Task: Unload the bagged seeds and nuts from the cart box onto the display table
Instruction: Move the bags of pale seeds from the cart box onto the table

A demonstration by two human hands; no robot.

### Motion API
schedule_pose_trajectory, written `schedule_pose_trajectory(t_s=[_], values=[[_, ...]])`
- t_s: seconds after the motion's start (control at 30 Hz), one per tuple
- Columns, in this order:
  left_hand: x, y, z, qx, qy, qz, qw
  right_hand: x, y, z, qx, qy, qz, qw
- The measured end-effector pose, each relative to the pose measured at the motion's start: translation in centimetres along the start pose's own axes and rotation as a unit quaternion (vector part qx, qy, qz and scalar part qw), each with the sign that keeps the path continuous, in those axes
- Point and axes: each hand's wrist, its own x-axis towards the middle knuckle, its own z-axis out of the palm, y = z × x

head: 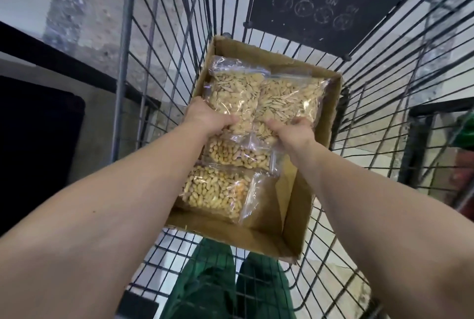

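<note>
We see bright, even overhead light, glare on the clear bags [238,93], wide-angle bending and blur at the edges.

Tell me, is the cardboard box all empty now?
No, the cardboard box still holds two bags of nuts, while the left hand and right hand grip two seed bags above it.

Four clear bags show in all: two bags of pale seeds [238,93] [292,99] gripped just past the two hands [207,120] [291,132], and two bags of peanuts [238,156] [218,191] below them, nearer the wrists. One cardboard box [297,206], one wire cart [164,44].
</note>
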Motion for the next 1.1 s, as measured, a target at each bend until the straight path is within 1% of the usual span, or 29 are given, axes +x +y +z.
schedule_pose_trajectory(t_s=[0.07,0.13,0.3,0.43,0.53,0.6,0.67,0.7,0.8,0.9,0.97,1.1], values=[[-0.6,0.0,-0.3,-0.018,-0.039,-0.012,0.999,-0.4,-0.1,-0.4,0.011,-0.053,0.021,0.998],[-1.4,-0.2,-0.4,-0.046,-0.080,-0.024,0.995,-1.1,0.2,-1.2,-0.014,-0.095,0.035,0.995],[-4.7,-2.5,-0.9,-0.070,-0.202,-0.047,0.976,-3.7,2.5,-4.0,-0.023,-0.147,0.051,0.988],[-8.0,-4.1,-1.8,-0.090,-0.256,-0.018,0.962,-6.9,3.3,-6.0,-0.016,-0.162,0.004,0.987],[-11.0,-3.9,-3.1,-0.111,-0.229,0.043,0.966,-10.4,2.6,-7.6,0.026,-0.181,-0.033,0.983],[-12.7,-3.4,-4.4,-0.109,-0.216,0.088,0.966,-12.4,1.6,-8.4,0.024,-0.181,-0.059,0.981],[-14.8,-3.0,-5.7,-0.131,-0.215,0.120,0.960,-14.6,0.9,-9.5,0.025,-0.171,-0.095,0.980],[-16.0,-2.8,-6.4,-0.159,-0.206,0.130,0.957,-16.0,0.5,-9.9,0.026,-0.170,-0.114,0.978],[-20.4,-3.3,-8.2,-0.271,-0.193,0.159,0.930,-19.6,-0.1,-11.2,0.010,-0.188,-0.171,0.967],[-25.5,-6.4,-10.3,-0.305,-0.160,0.207,0.916,-23.8,0.2,-11.6,-0.007,-0.237,-0.218,0.947],[-29.1,-9.4,-11.5,-0.320,-0.116,0.227,0.912,-26.9,0.8,-11.3,-0.033,-0.266,-0.248,0.931],[-37.2,-16.3,-13.4,-0.416,-0.012,0.235,0.879,-33.3,1.8,-8.5,-0.105,-0.317,-0.316,0.888]])
